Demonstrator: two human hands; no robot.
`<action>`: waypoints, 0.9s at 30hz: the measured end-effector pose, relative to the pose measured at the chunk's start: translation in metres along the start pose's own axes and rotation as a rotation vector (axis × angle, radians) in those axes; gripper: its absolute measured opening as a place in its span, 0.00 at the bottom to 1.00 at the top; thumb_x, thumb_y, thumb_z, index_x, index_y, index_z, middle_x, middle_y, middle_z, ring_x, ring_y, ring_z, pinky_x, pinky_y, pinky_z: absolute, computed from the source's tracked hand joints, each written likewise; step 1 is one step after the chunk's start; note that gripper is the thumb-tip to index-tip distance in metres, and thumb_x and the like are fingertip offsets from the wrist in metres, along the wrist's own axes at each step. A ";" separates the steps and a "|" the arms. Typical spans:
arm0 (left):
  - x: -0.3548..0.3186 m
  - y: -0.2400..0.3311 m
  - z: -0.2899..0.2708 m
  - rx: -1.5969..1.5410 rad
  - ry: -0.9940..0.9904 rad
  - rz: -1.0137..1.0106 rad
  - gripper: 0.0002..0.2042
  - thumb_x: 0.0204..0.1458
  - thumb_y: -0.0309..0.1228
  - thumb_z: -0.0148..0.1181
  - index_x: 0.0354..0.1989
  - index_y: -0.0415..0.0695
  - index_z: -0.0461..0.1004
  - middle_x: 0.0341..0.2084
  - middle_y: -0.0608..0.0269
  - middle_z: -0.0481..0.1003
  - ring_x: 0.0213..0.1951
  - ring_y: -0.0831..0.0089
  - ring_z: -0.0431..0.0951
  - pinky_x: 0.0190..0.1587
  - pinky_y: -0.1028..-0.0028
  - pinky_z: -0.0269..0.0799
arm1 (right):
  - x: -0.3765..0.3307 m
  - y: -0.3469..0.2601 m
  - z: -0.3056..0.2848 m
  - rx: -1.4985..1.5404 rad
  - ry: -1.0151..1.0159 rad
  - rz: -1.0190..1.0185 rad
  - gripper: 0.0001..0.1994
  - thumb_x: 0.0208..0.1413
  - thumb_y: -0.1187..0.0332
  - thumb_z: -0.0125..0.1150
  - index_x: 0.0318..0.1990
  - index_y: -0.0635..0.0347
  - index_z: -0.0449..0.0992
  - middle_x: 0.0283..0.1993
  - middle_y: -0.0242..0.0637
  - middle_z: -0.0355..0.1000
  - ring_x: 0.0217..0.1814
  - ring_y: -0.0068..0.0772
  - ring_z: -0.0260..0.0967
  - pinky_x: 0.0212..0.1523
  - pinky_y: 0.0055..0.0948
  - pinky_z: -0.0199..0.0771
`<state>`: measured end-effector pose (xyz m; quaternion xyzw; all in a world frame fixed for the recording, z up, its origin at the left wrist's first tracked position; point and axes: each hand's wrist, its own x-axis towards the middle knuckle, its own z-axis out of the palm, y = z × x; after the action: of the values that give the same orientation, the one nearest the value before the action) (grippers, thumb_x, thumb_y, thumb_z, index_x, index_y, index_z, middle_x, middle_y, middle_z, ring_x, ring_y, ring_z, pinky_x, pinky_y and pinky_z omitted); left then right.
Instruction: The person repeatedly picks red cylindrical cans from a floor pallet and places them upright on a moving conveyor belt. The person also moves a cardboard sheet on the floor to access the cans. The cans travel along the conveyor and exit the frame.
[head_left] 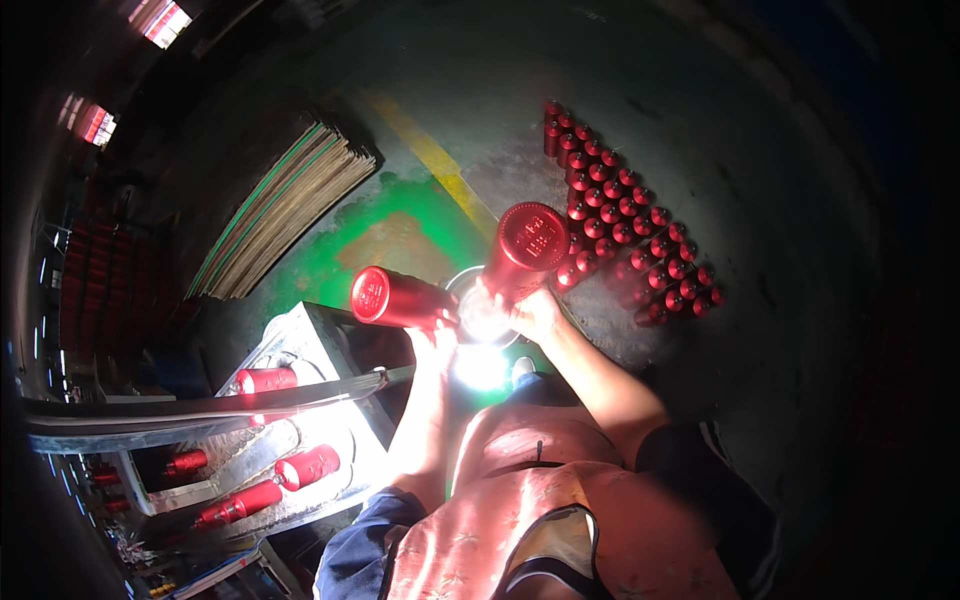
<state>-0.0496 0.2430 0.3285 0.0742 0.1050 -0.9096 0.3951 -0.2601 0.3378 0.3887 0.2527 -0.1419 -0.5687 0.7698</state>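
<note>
My left hand (434, 346) is wrapped round the neck end of a red metal bottle (404, 299), which lies tilted with its embossed base facing left. A second red metal bottle (524, 256) is in my right hand (532, 312), its round embossed base turned up. Behind and below both bottles shows part of a pale round rim (462, 276), mostly hidden by the hands. Strong glare (482, 366) washes out the spot between my wrists, so the bottle necks cannot be made out.
Rows of red bottles (625, 215) stand on the dark floor at far right. At left, a metal machine bed (345, 440) carries several red bottles (307, 467), with a rail (330, 393) across it. Stacked flat sheets (285, 215) lie beyond, near a yellow floor line (430, 155).
</note>
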 end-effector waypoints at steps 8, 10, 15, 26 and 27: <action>-0.025 0.006 0.035 -0.131 -0.195 -0.149 0.28 0.54 0.49 0.63 0.56 0.40 0.71 0.51 0.34 0.69 0.41 0.51 0.78 0.39 0.66 0.84 | 0.006 0.037 0.002 -0.063 -0.154 0.145 0.25 0.64 0.61 0.52 0.62 0.71 0.62 0.63 0.60 0.59 0.61 0.59 0.63 0.53 0.47 0.78; -0.048 0.007 0.037 -0.105 -0.237 -0.210 0.31 0.55 0.52 0.61 0.58 0.38 0.68 0.52 0.35 0.68 0.43 0.49 0.78 0.41 0.63 0.84 | -0.018 0.044 -0.005 -0.158 -0.197 0.117 0.25 0.65 0.61 0.51 0.63 0.68 0.62 0.65 0.56 0.58 0.62 0.59 0.61 0.54 0.46 0.77; -0.162 0.004 0.042 -0.005 -0.211 -0.125 0.28 0.59 0.50 0.57 0.55 0.35 0.67 0.48 0.42 0.72 0.43 0.56 0.78 0.43 0.64 0.83 | -0.121 0.052 -0.057 -0.390 -0.159 -0.024 0.31 0.59 0.54 0.60 0.63 0.67 0.65 0.63 0.59 0.61 0.59 0.62 0.65 0.50 0.49 0.80; -0.476 0.054 0.052 0.855 0.619 0.697 0.20 0.63 0.45 0.51 0.54 0.42 0.72 0.45 0.57 0.76 0.43 0.66 0.77 0.39 0.62 0.75 | -0.212 0.161 -0.196 -0.293 0.145 0.096 0.29 0.64 0.45 0.49 0.64 0.54 0.65 0.62 0.58 0.63 0.61 0.61 0.65 0.55 0.51 0.75; -0.497 0.071 0.055 0.910 0.605 0.744 0.23 0.62 0.49 0.51 0.55 0.43 0.71 0.46 0.58 0.76 0.44 0.68 0.78 0.40 0.63 0.78 | -0.208 0.173 -0.200 -0.290 0.166 0.127 0.29 0.64 0.44 0.48 0.64 0.54 0.65 0.62 0.58 0.63 0.61 0.61 0.65 0.55 0.51 0.75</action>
<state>0.3360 0.5316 0.4811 0.5171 -0.2161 -0.6053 0.5653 -0.0844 0.6191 0.3316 0.1757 -0.0101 -0.5107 0.8416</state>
